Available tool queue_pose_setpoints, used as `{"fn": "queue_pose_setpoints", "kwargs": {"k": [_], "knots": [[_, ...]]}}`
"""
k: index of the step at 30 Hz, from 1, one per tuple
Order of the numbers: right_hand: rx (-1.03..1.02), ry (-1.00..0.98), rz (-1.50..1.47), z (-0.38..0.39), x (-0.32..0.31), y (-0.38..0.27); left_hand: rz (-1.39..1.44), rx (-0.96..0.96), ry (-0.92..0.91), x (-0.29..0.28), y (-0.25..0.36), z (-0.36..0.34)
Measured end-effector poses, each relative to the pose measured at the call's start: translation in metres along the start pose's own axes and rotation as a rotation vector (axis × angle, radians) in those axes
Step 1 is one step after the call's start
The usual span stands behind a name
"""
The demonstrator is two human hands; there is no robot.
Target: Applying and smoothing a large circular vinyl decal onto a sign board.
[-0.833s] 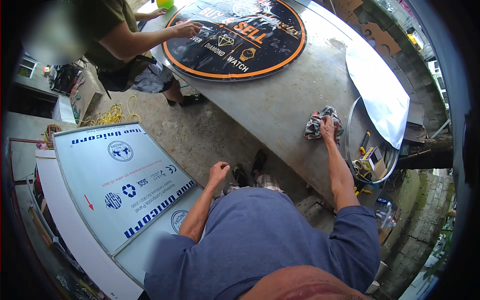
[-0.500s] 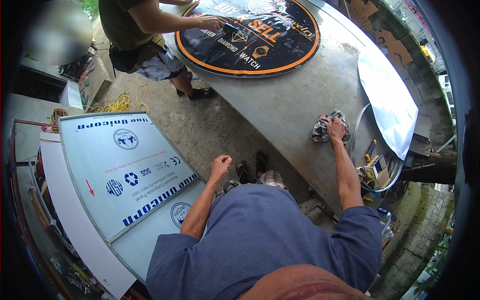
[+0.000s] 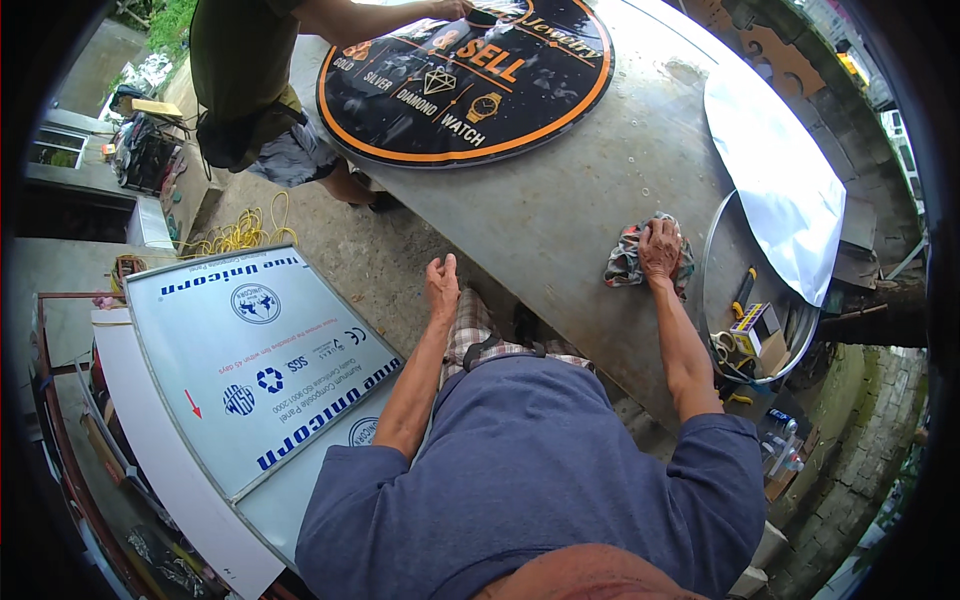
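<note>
Pressed down on a crumpled multicoloured rag [image 3: 622, 262], my right hand [image 3: 660, 250] has its fingers curled over the cloth. The rag lies on a grey metal tabletop [image 3: 560, 210]. My left hand [image 3: 442, 285] hangs in the air left of the table edge, its fingers stretched upward and nothing in them. Farther off on the table lies a round black sign [image 3: 400, 120] with an orange border and wet-looking smears. Another person's hand [image 3: 450, 10] is over the sign with a dark, flat-edged tool [image 3: 484, 17].
A white sheet [image 3: 775, 180] drapes over the table's right side. Beside it a round metal-rimmed tray [image 3: 708, 300] bears yellow-handled pliers [image 3: 744, 288] and a small box [image 3: 752, 330]. Film-covered panels [image 3: 210, 330] lean at left, near a coiled yellow cord [image 3: 240, 235]. A co-worker [image 3: 245, 90] stands at the far left.
My right hand and the rag have shifted slightly left on the tabletop. My left hand has risen and its curled fingers have straightened. The co-worker's hand has moved farther away across the sign.
</note>
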State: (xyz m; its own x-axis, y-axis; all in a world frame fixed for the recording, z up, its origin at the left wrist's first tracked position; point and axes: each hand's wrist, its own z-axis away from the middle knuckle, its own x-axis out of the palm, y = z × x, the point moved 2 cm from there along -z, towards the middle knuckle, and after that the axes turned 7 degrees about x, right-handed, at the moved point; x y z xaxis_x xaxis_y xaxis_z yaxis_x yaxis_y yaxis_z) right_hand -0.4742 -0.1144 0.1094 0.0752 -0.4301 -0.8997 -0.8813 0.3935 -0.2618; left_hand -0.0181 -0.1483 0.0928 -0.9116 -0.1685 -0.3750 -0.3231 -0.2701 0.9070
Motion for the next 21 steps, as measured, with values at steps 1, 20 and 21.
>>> {"fn": "queue_pose_setpoints", "kwargs": {"k": [1, 20, 21], "knots": [[0.014, -0.013, -0.002, 0.001, 0.000, 0.000, 0.004, -0.049, 0.017, 0.006, 0.007, -0.006], [0.059, 0.021, -0.087, -0.008, -0.011, -0.003, -0.334, -0.006, 0.172, 0.066, 0.007, -0.059], [0.058, 0.024, -0.087, -0.008, -0.011, -0.003, -0.331, -0.002, 0.168, 0.066, 0.005, -0.060]]}}
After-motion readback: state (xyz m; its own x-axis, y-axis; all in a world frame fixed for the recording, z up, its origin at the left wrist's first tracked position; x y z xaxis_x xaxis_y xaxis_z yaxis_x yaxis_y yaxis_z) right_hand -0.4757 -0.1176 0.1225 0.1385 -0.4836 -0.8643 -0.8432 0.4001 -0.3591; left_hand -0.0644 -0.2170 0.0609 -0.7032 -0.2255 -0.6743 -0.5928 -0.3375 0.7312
